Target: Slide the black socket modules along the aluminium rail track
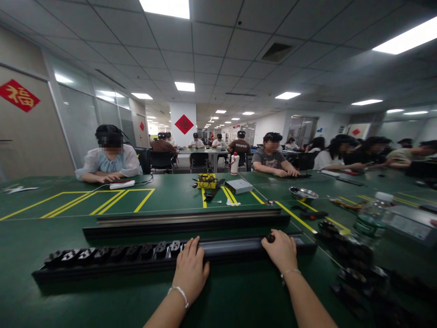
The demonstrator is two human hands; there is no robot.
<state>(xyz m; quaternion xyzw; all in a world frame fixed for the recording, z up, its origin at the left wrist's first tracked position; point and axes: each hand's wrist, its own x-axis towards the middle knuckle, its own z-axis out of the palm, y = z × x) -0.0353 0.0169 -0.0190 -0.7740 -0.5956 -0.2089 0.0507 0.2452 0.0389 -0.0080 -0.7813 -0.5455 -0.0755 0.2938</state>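
A long black channel lies across the green table in front of me. A row of small black parts with metal pieces fills its left stretch. My left hand rests over the right end of this row, fingers stretched out across the channel and thumb apart. What lies under its fingers is hidden. Over the right part of the channel, my right hand is closed, with a small black knob-like part showing at its thumb and forefinger. The rest of that part is hidden.
A second long black channel lies just behind. To the right are a blurred heap of black parts, a plastic bottle and a metal bowl. A yellow box stands farther back. Other people sit across the table.
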